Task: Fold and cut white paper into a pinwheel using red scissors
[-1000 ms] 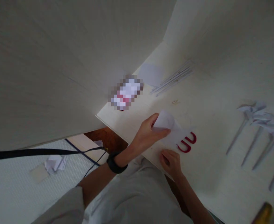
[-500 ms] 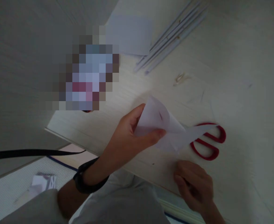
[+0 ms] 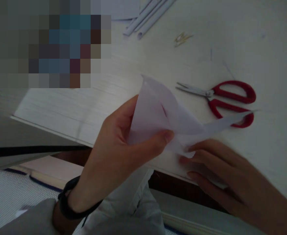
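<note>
My left hand (image 3: 116,150) is closed on a folded sheet of white paper (image 3: 149,107), with the thumb pressed on its near face and the other fingers behind it. A small dark red slit-like mark shows on the paper. From its right side a narrow pointed strip of the paper reaches out over a scissors handle. My right hand (image 3: 234,178) has its fingers stretched out and apart, with the fingertips at the paper's lower right corner; whether they press on it is hard to tell. Red-handled scissors (image 3: 209,94) lie on the table just beyond, blades slightly parted.
Several rolled white paper tubes (image 3: 150,16) and a flat white sheet (image 3: 124,8) lie at the far side. A small gold-coloured bunch of clips or bands (image 3: 182,38) sits nearer. A pixelated patch covers the upper left. The table edge (image 3: 48,130) runs close to my body.
My right hand has come up from the table, uncurled its fingers and reached the paper's lower corner. My left hand still holds the paper. The view has shifted, so the scissors' blades now show.
</note>
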`<state>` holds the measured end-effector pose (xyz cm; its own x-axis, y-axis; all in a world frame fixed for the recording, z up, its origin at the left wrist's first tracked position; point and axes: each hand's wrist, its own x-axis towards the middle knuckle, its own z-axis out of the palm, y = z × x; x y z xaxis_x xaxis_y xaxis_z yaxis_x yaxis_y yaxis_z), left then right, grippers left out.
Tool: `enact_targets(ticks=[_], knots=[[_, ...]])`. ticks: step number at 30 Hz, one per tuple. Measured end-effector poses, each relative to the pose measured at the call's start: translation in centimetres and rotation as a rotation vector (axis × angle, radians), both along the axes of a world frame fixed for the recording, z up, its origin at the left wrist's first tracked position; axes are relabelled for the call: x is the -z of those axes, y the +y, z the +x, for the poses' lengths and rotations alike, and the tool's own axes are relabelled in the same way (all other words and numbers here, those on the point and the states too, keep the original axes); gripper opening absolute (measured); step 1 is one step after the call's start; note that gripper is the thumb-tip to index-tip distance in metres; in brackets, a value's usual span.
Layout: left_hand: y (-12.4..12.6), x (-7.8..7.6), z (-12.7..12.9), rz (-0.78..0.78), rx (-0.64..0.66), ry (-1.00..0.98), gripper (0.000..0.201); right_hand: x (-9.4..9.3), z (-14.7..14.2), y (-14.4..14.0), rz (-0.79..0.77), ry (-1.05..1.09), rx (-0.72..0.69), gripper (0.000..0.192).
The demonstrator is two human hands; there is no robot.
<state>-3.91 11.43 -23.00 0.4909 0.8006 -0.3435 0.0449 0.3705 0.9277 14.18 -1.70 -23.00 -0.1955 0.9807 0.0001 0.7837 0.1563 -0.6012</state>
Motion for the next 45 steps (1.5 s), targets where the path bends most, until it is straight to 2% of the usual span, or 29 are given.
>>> enact_targets(ticks=[2,3,5,7,10,12,16,19,23,27,31,34,38,42,45], knots=[[-1.5,0.0,-1.2,0.062,0.017,0.002,0.024,0.2,-0.3,-2.2,0.056,-0.085,0.063,0.021],[-2.2,0.1,-1.8,0.119,0.01,-0.002,0.025,0.4,-0.6,-3.3,0.071,-0.168,0.155,0.024],[-3.4,0.2,-3.0,0.208,-0.071,-0.036,0.026,1.0,-1.2,-5.4,0.128,-0.292,0.272,0.033],[-4.3,0.3,-4.1,0.176,-0.069,-0.092,0.026,1.8,-2.0,-6.5,0.187,-0.368,0.342,0.04],[-5.1,0.4,-5.0,0.084,-0.081,-0.158,0.023,3.0,-2.8,-6.5,0.312,-0.527,0.35,0.043],[-5.5,0.3,-5.2,0.03,-0.086,-0.178,0.022,3.4,-3.1,-5.9,0.336,-0.589,0.363,0.046],[-6.3,-0.1,-5.0,-0.008,-0.062,-0.211,0.023,3.5,-3.1,-5.6,0.364,-0.583,0.367,0.06],[-6.6,-0.3,-4.3,0.016,-0.058,-0.23,0.027,3.5,-3.2,-5.7,0.318,-0.565,0.368,0.077],[-5.9,-0.4,-2.4,0.054,-0.045,-0.209,0.032,3.8,-4.1,-5.3,0.266,-0.58,0.434,0.075],[-4.2,-0.4,-0.4,0.113,-0.014,-0.189,0.035,4.3,-5.3,-4.7,0.28,-0.584,0.499,0.076],[-2.0,0.1,0.9,0.293,0.02,-0.061,0.03,4.3,-5.5,-4.4,0.276,-0.575,0.541,0.075],[-0.8,1.2,1.2,0.367,-0.004,-0.03,0.031,4.2,-5.2,-4.4,0.274,-0.554,0.544,0.08],[-0.2,2.3,1.2,0.511,-0.056,0.081,0.021,4.3,-5.0,-4.4,0.264,-0.547,0.55,0.082],[-0.2,2.3,1.3,0.629,-0.051,0.176,0.017,4.4,-5.1,-4.4,0.242,-0.54,0.56,0.08],[-0.1,2.3,1.7,0.661,-0.016,0.219,0.025,4.4,-5.1,-4.4,0.239,-0.546,0.562,0.079]])
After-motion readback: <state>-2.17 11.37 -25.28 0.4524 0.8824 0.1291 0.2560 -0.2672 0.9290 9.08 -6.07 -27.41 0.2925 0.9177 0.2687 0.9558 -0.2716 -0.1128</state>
